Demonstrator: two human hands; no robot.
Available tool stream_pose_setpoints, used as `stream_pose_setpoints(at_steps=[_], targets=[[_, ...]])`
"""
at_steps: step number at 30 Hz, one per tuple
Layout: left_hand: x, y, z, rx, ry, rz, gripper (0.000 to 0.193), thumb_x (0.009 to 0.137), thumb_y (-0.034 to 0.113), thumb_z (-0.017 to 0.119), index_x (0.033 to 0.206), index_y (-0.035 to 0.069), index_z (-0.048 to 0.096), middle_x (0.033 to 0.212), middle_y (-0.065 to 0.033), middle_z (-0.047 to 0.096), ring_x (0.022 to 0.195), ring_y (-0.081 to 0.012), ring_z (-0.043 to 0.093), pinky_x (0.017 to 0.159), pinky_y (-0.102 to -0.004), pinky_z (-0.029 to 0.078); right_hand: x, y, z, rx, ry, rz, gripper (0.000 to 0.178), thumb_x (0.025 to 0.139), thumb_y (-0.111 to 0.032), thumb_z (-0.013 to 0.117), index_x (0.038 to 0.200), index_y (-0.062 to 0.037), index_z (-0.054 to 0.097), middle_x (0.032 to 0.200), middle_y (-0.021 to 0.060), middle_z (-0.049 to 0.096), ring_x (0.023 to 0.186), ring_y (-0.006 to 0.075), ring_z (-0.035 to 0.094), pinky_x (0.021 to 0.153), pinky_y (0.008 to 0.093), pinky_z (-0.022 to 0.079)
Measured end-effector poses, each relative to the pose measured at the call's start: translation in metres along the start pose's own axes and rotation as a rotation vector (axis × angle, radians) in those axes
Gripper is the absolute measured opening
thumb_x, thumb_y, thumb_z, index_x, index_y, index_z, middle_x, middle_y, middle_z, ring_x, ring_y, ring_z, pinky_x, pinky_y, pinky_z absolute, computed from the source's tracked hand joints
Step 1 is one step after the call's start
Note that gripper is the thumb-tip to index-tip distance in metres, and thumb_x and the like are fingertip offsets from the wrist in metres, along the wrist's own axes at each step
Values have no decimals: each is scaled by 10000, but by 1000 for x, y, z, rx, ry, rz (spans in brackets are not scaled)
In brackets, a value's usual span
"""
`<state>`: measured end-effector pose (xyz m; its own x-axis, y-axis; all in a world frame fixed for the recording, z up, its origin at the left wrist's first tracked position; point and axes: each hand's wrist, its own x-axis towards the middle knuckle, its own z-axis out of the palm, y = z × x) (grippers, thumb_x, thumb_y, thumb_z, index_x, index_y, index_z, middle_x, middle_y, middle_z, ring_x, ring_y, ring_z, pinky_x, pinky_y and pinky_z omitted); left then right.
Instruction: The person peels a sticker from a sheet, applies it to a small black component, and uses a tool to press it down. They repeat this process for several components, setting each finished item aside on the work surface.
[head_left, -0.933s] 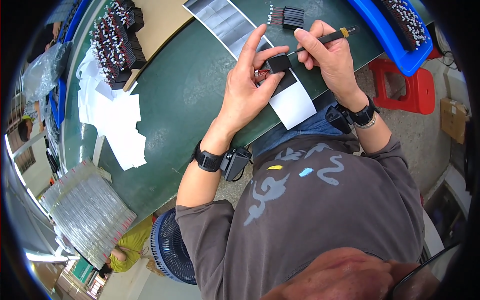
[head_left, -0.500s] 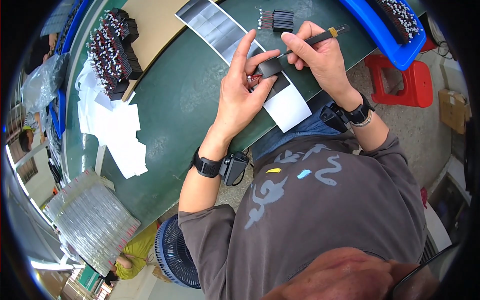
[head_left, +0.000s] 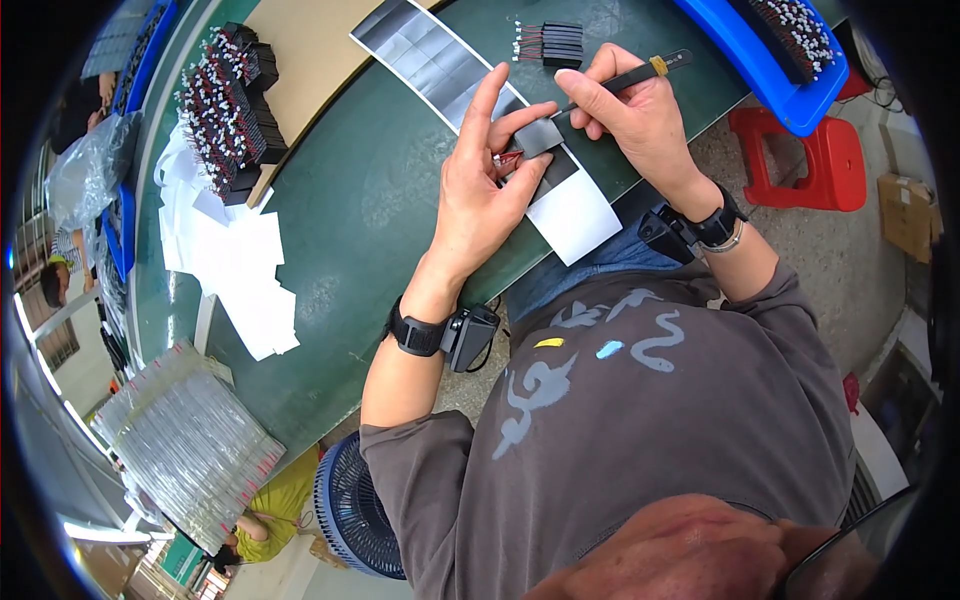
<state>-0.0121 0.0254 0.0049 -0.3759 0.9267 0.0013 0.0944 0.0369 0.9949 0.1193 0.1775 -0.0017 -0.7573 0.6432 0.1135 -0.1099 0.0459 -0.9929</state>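
My left hand pinches a flat, dark battery pack between thumb and fingers, its index finger stretched out. Short red wires come off the pack's near-left side, inside that hand. In my right hand is a pair of black tweezers with a yellow band, held like a pen. Its tip meets the pack's upper right edge, where fine contact is too small to make out. Beneath both hands lies a long sheet of dark rectangular stickers, whose near end is bare white.
Several finished-looking black packs with wires lie beyond my hands. At far left stand more packs beside loose white sheets. A blue bin, red stool, fan and bundled clear tubes surround the green table.
The battery pack has tilted slightly, and its upper face now looks lighter. My right hand and the tweezers have shifted a little left. My left hand keeps its grip.
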Motion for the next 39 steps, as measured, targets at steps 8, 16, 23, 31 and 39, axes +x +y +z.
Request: stream_pose_setpoints(at_steps=[8, 16, 23, 31, 39], targets=[[0, 0, 0, -12, -28, 20, 838, 890, -96, 626, 1588, 113, 211, 1308, -114, 638, 870, -16, 560, 729, -165, 477, -2, 0, 0, -47, 41, -34, 184, 989, -193, 661, 858, -76, 606, 739, 2, 652, 643, 24, 584, 595, 165, 459], [-1, -2, -1, 13, -14, -9, 857, 848, -62, 662, 1576, 141, 257, 1244, -91, 694, 993, -133, 666, 837, -276, 555, -24, -14, -8, -619, -136, -682, 134, 989, -139, 605, 1062, -45, 666, 1041, 112, 735, 994, 232, 695, 869, 322, 527], [0, -9, 0, -28, -20, 86, 880, 858, -55, 653, 1595, 145, 214, 1279, -137, 677, 1036, -166, 684, 854, -295, 556, -19, -14, -1, -811, -267, -699, 180, 936, -107, 651, 1108, -56, 667, 1168, 113, 718, 1147, 313, 656, 970, 402, 497], [2, -5, -3, 65, -42, 95, 874, 882, -51, 643, 1599, 121, 176, 1277, -149, 671, 1043, -156, 675, 864, -296, 553, -14, -4, -11, -574, -257, -611, 261, 839, 59, 712, 1078, -37, 670, 1115, 115, 727, 1067, 279, 681, 924, 384, 518], [-1, 3, -1, -114, -22, -13, 810, 930, -57, 606, 1596, 93, 171, 1301, -162, 636, 1001, -95, 617, 839, -212, 513, 4, -12, -27, -735, -56, -578, 293, 816, 80, 728, 1082, -25, 670, 1065, 117, 730, 910, 242, 680, 806, 318, 527]])
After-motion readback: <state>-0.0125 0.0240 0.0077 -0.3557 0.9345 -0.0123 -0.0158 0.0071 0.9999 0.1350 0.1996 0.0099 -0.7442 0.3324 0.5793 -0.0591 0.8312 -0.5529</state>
